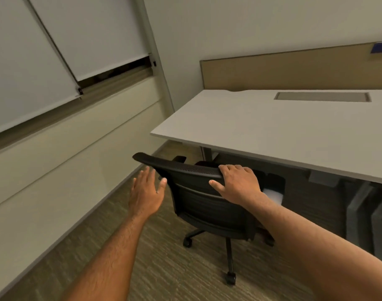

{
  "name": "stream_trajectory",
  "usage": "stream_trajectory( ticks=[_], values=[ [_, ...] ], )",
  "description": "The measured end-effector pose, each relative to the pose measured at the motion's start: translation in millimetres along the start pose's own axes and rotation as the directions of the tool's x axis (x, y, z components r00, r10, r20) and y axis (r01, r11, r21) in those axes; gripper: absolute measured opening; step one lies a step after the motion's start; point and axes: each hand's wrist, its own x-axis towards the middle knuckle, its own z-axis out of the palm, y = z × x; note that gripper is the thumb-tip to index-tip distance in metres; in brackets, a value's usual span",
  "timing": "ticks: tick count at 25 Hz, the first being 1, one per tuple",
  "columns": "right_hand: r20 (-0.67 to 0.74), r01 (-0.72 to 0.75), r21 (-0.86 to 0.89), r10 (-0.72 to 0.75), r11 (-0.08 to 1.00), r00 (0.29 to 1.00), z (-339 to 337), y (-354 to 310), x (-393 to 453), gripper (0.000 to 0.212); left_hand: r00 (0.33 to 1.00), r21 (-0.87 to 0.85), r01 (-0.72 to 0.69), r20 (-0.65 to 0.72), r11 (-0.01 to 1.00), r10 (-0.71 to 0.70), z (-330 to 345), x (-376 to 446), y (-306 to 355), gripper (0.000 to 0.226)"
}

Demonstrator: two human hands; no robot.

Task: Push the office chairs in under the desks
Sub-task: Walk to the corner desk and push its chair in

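Your right hand (pixel 237 184) was clamped on the top edge of the chair (pixel 198 198) backrest: four fingers (pixel 228 168) curled over the far side of the rim, thumb stretched out flat on the near face of the mesh back, pointing toward your other hand

Your left hand (pixel 145 192) was open, fingers apart and extended, palm facing the backrest. It sat just beside the left end of the top rim; fingertips looked level with the rim edge, thumb near the side of the back. Can't tell if it was touching or just short of contact

Chair position: black mesh office chair, back toward you, seat facing the desk (pixel 272 129). Beyond your right fingers the front of the seat and one armrest sat under the near edge of the white desktop; the backrest itself stood outside that edge, on your side. Wheeled base (pixel 229 246) was on the carpet (pixel 174 268) below your right wrist, two casters visible

Past your fingertips: a desk leg under the top, a grey cable tray cover (pixel 322 97) set into the desktop far right, and a tan divider panel (pixel 294 70) along the desk's back edge. Left of your left hand, wall and window blinds (pixel 55 51)
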Motion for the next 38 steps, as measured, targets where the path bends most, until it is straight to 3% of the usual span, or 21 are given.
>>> stream_trajectory(
  ticks=[5,8,11,18,25,31,38],
  values=[
    [0.034,-0.129,-0.055,0.131,0.99,0.991,0.6,9.7,19.4,0.084,0.991,0.066,-0.122,0.06,0.99,0.118,10.0,120.1,-36.2,0.07],
    [-0.065,-0.209,0.041,0.211,0.977,0.975,4.5,7.5,20.8,0.087,0.953,-0.017,-0.294,-0.082,0.956,0.292,27.6,150.1,-45.6,0.069],
    [-0.083,-0.359,0.101,0.368,0.928,0.926,-1.9,4.9,32.0,0.089,0.91,-0.062,-0.372,-0.22,0.926,0.351,35.3,167.6,-35.5,0.064],
    [-0.107,-0.572,0.078,0.578,0.816,0.809,4.9,6.7,48.2,0.081,0.884,-0.162,-0.437,-0.257,0.885,0.389,59.1,200.3,-13.9,0.056],
    [-0.121,-0.666,0.095,0.672,0.74,0.73,10.4,44.7,69.6,0.077,0.884,-0.235,-0.457,-0.226,0.858,0.409,80.0,226.5,22.8,0.057],
    [-0.101,-0.68,0.123,0.691,0.723,0.716,12.3,89.6,93.4,0.082,0.886,-0.235,-0.462,-0.171,0.855,0.432,92.4,245.8,57.5,0.061],
    [-0.039,-0.673,0.173,0.688,0.719,0.725,11.4,142.8,117.5,0.069,0.879,-0.226,-0.474,-0.174,0.851,0.444,110.7,272.5,99.1,0.059]
  ],
)
